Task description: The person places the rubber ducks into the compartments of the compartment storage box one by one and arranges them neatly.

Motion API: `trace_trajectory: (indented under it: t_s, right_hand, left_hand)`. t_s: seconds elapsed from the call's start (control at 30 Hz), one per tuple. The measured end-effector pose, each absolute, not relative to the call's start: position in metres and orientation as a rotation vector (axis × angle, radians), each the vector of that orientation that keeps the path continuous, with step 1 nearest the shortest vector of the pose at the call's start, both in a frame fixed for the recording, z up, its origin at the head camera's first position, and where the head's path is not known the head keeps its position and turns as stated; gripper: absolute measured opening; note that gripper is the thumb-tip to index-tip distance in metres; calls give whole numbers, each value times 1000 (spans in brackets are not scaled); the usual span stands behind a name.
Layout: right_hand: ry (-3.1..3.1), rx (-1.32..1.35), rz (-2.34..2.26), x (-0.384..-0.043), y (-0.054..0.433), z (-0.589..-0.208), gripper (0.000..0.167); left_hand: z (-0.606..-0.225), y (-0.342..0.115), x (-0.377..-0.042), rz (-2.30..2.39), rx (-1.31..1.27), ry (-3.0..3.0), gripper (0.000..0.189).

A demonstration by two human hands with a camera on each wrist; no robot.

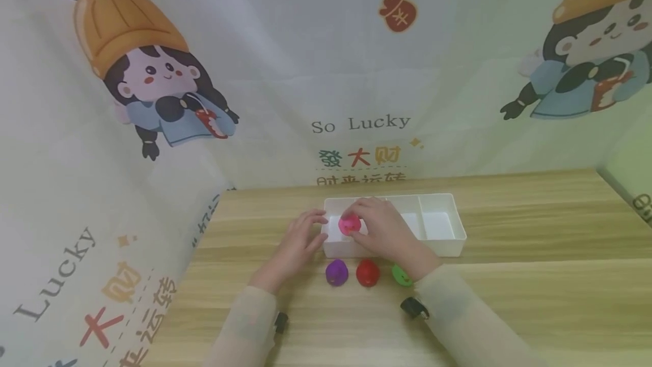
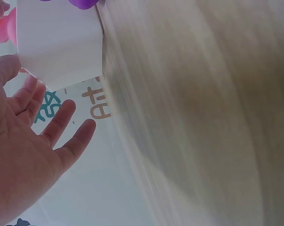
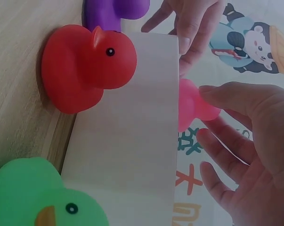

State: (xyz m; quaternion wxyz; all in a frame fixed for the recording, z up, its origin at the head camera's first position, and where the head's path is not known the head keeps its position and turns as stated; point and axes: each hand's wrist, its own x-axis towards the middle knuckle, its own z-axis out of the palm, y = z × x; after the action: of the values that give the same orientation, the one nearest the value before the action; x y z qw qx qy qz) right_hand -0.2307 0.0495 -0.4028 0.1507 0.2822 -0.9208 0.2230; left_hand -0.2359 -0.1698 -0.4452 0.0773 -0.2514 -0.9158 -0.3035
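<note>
Three ducks (image 1: 368, 273) front the tray (image 1: 433, 247) near the desk's (image 1: 535, 299) far edge. Over the tray's left end, the right hand's (image 1: 382, 228) grip holds the pink duck (image 1: 349, 224); the left hand (image 1: 295, 245), grip wide, perhaps touches the tray.

right hand (image 1: 383, 229) holds pink toy (image 1: 348, 223) at white box (image 1: 438, 247); left hand (image 1: 297, 242) at left end.
</note>
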Motion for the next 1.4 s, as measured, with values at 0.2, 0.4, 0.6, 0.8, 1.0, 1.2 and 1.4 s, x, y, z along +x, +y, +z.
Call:
trace_trajectory:
  t_s: [0.2,0.4,0.6,0.8,1.0,1.2,1.4]
  right_hand:
    - [-2641,814,668,-232,45,-405,29]
    - [-2635,811,691,-234,42,-408,29]
    - [-2630,819,700,-235,39,-409,28]
    - [-2617,839,675,-239,37,-414,30]
    - [-2634,844,677,-241,34,-416,30]
    - [-2677,842,668,-244,32,-416,29]
    - [-2727,842,642,-250,29,-416,25]
  left_hand:
    - [-445,-169,-235,-929,-759,-2734,30]
    - [-445,-170,-236,-925,-754,-2743,29]
    - [-444,-171,-235,-920,-777,-2755,30]
    - [-443,-171,-233,-928,-774,-2735,30]
    - [-442,-171,-233,-920,-781,-2733,29]
    - [-443,-171,-234,-914,-798,-2732,30]
    - [-444,-172,-235,-886,-789,-2735,30]
